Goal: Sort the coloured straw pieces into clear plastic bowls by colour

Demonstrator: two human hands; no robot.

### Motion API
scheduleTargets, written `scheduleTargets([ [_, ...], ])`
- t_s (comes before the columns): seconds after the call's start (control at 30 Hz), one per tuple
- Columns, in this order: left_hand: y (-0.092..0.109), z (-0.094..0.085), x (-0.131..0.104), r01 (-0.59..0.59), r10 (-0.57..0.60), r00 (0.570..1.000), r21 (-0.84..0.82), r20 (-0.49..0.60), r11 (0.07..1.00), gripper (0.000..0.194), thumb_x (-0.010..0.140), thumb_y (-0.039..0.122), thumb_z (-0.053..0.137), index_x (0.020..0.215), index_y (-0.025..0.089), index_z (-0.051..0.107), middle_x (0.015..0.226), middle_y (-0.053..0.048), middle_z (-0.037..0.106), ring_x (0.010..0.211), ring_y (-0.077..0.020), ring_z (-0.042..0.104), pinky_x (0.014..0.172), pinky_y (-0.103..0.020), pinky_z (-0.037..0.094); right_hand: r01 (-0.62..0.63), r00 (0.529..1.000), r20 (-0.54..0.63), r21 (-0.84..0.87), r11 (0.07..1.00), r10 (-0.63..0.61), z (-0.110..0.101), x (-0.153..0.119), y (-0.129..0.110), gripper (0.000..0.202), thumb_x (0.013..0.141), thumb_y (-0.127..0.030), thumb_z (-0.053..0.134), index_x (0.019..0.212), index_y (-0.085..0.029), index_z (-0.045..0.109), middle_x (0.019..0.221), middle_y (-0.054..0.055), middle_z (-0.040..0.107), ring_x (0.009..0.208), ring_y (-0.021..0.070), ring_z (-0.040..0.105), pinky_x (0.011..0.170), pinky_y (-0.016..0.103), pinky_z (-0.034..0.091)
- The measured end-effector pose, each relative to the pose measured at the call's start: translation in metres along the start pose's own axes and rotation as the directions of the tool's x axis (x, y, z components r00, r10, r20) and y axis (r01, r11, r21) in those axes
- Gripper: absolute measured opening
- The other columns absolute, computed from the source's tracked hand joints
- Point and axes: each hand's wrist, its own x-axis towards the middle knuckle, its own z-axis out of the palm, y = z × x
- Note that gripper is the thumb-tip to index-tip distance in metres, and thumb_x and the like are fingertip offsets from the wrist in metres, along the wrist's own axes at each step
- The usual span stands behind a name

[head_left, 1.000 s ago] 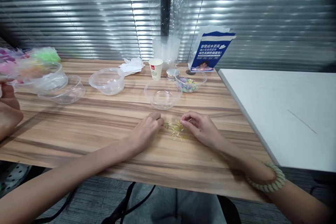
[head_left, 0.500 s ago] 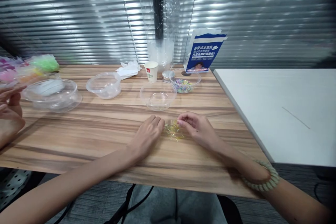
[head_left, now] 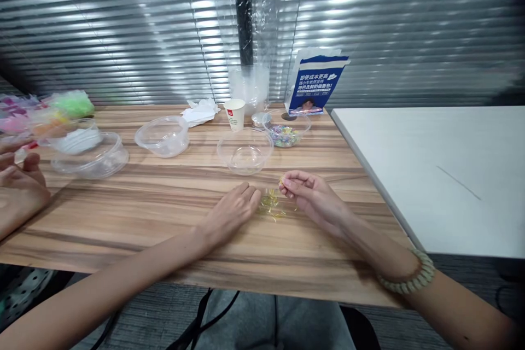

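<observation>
Hands of one person are resting on a wooden table (head_left: 143, 213), seen from above the forearms. Between them a small scatter of yellow beads (head_left: 271, 206) is lying on the wood. The left hand (head_left: 232, 213) is lying flat and open, palm down, its fingertips just beside the scatter. The right hand (head_left: 314, 197) is lifting slightly off the table, thumb and fingers pinching a few yellow beads at the tips; a pale beaded bracelet (head_left: 406, 279) is sitting on that wrist. Just beyond the hands an empty clear bowl (head_left: 245, 151) is standing, and behind it a second clear bowl of mixed beads (head_left: 286, 129), a paper cup (head_left: 234, 114) and a blue paper bag (head_left: 314, 83). Further left are another clear bowl (head_left: 163, 135) and stacked clear bowls (head_left: 88, 150). At the far left edge another person's hand (head_left: 18, 188) is resting on the table
</observation>
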Motion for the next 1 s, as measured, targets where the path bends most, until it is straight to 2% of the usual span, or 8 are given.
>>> scheduleTargets([
  [0.2,-0.009,-0.007,-0.005,-0.030,-0.007,0.981,-0.185,-0.196,0.982,0.022,0.087,-0.001,0.030,0.088,0.015,0.045,0.085,-0.005,0.055,0.074,-0.0154,0.050,0.065,-0.024,0.043,0.041,0.999,-0.024,-0.009,0.999,-0.041,0.000,0.000,-0.001,0.021,0.061,-0.028,0.079,0.074,-0.018,0.066,0.072,-0.001,0.063,0.068,0.0080,0.056,0.067,0.021,0.044],
  [0.37,-0.047,-0.021,0.015,0.031,-0.220,0.848,-0.370,-0.483,0.929,0.014,0.087,0.006,0.036,0.086,0.016,0.045,0.081,-0.001,0.054,0.073,-0.0123,0.050,0.065,-0.022,0.040,0.243,0.967,0.002,-0.299,0.923,-0.254,0.006,0.018,-0.012,0.019,0.070,-0.031,0.072,0.078,-0.016,0.063,0.069,0.001,0.064,0.064,0.0118,0.058,0.062,0.025,0.046],
  [0.47,-0.071,-0.024,0.034,0.101,-0.337,0.789,-0.434,-0.513,0.895,0.012,0.081,0.005,0.045,0.077,0.016,0.047,0.073,0.000,0.053,0.068,-0.0117,0.050,0.063,-0.023,0.038,0.447,0.858,0.088,-0.613,0.652,-0.506,0.011,0.045,-0.025,0.007,0.079,-0.023,0.061,0.079,-0.016,0.063,0.075,0.003,0.065,0.068,0.0144,0.059,0.063,0.028,0.046],
  [0.57,-0.084,-0.020,0.046,0.131,-0.392,0.777,-0.483,-0.493,0.866,0.011,0.076,0.005,0.053,0.074,0.015,0.051,0.070,0.001,0.055,0.065,-0.0111,0.051,0.060,-0.022,0.037,0.481,0.741,0.303,-0.862,0.159,-0.599,0.017,0.072,-0.033,0.013,0.081,-0.010,0.054,0.078,-0.015,0.066,0.079,0.006,0.066,0.074,0.0176,0.058,0.070,0.032,0.043],
  [0.63,-0.086,-0.016,0.049,0.152,-0.415,0.782,-0.504,-0.464,0.850,0.009,0.074,0.006,0.058,0.073,0.014,0.054,0.068,0.001,0.056,0.063,-0.0111,0.051,0.058,-0.021,0.036,0.438,0.743,0.405,-0.896,-0.071,-0.533,0.020,0.085,-0.035,0.018,0.081,-0.007,0.052,0.076,-0.015,0.067,0.077,0.007,0.065,0.079,0.0206,0.056,0.070,0.033,0.041],
  [0.7,-0.087,-0.013,0.049,0.167,-0.426,0.799,-0.524,-0.425,0.835,0.007,0.074,0.008,0.060,0.071,0.014,0.057,0.065,0.001,0.058,0.061,-0.0112,0.051,0.057,-0.021,0.035,0.412,0.769,0.443,-0.895,-0.172,-0.462,0.021,0.094,-0.034,0.018,0.081,-0.008,0.054,0.074,-0.016,0.069,0.074,0.007,0.064,0.083,0.0229,0.055,0.070,0.033,0.040],
  [0.87,-0.083,-0.013,0.043,0.173,-0.404,0.847,-0.540,-0.346,0.824,0.010,0.079,0.012,0.059,0.073,0.015,0.066,0.067,-0.001,0.066,0.063,-0.0132,0.058,0.062,-0.024,0.040,0.430,0.824,0.450,-0.892,-0.136,-0.345,0.019,0.098,-0.032,0.011,0.080,-0.014,0.061,0.081,-0.018,0.072,0.081,0.006,0.066,0.083,0.0229,0.055,0.074,0.035,0.040],
  [1.0,-0.067,-0.017,0.032,0.015,-0.364,0.793,-0.581,-0.488,0.814,0.011,0.083,0.023,0.059,0.081,0.016,0.067,0.078,-0.004,0.069,0.072,-0.0146,0.061,0.067,-0.025,0.045,0.562,0.730,0.522,-0.826,-0.047,-0.441,0.009,0.077,-0.035,0.019,0.087,-0.015,0.052,0.098,-0.016,0.067,0.093,0.008,0.065,0.091,0.0203,0.057,0.081,0.034,0.042],
])
